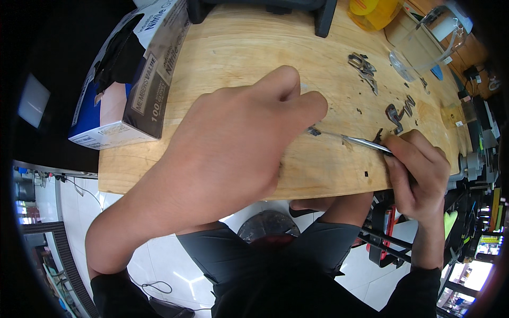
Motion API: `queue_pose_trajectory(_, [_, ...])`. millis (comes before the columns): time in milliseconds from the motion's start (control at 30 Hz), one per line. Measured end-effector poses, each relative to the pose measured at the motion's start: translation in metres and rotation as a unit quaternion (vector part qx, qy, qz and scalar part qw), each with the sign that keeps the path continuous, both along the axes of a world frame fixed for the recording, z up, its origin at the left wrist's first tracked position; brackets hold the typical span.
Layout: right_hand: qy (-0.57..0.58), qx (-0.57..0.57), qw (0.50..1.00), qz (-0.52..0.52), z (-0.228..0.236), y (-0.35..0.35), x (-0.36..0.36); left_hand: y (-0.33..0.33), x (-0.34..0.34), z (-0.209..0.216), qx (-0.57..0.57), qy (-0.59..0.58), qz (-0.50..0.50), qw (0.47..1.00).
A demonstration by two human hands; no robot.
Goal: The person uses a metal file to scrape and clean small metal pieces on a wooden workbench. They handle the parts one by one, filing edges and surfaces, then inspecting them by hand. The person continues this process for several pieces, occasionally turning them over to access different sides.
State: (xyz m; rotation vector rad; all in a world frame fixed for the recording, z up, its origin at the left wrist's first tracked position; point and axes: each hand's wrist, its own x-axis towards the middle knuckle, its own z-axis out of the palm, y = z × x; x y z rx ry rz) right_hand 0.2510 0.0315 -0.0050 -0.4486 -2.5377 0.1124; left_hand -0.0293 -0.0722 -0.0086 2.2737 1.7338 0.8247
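Note:
Over the middle of the wooden table, my left hand (233,138) is closed, back upward, with its fingers curled. Whatever its fingertips press on is mostly hidden beneath the hand. A small dark piece (314,131) shows just beyond the curled fingers. At the right, my right hand (419,172) pinches a slim silver pointed tool (366,143), whose thin tip points left toward that dark piece. Whether the tip touches it, I cannot tell. Dark, shiny cut-out shapes (393,117) and another cluster of shapes (362,66) lie farther off on the right.
An opened glove box (132,79) with black gloves stands at the left of the table (238,42). A black stand (260,6) is at the far edge. A yellow-orange container (371,11) and a clear cup (405,63) stand at the far right. Dark scraps (366,174) are scattered nearby.

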Motion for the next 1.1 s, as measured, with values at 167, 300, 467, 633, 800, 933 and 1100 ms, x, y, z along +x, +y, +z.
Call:
queue_pose_trajectory(167, [-0.009, -0.017, 1.000, -0.007, 0.002, -0.001, 0.001, -0.001, 0.000, 0.002, -0.004, 0.015, 0.000, 1.000])
queue_pose_trajectory(300, [0.002, -0.017, 1.000, -0.018, -0.003, 0.002, 0.010, 0.000, -0.002, -0.001, 0.004, 0.011, 0.000, 1.000])
queue_pose_trajectory(467, [0.022, -0.028, 0.999, -0.007, -0.006, 0.003, 0.014, -0.001, 0.000, 0.000, 0.007, 0.013, -0.002, 1.000])
queue_pose_trajectory(633, [0.037, -0.024, 0.999, 0.001, -0.003, 0.005, 0.011, 0.002, 0.003, -0.002, 0.020, 0.034, 0.006, 0.999])
queue_pose_trajectory(800, [0.042, -0.023, 0.999, 0.016, -0.006, 0.007, 0.007, 0.002, 0.003, -0.003, 0.016, 0.039, 0.005, 0.999])
queue_pose_trajectory(933, [0.038, -0.030, 0.999, 0.020, -0.005, 0.006, 0.004, 0.001, 0.002, 0.000, 0.014, 0.037, -0.005, 0.999])
queue_pose_trajectory(1100, [0.027, -0.028, 0.999, 0.017, -0.002, 0.006, 0.003, 0.001, 0.001, 0.000, 0.016, 0.048, -0.011, 0.999])
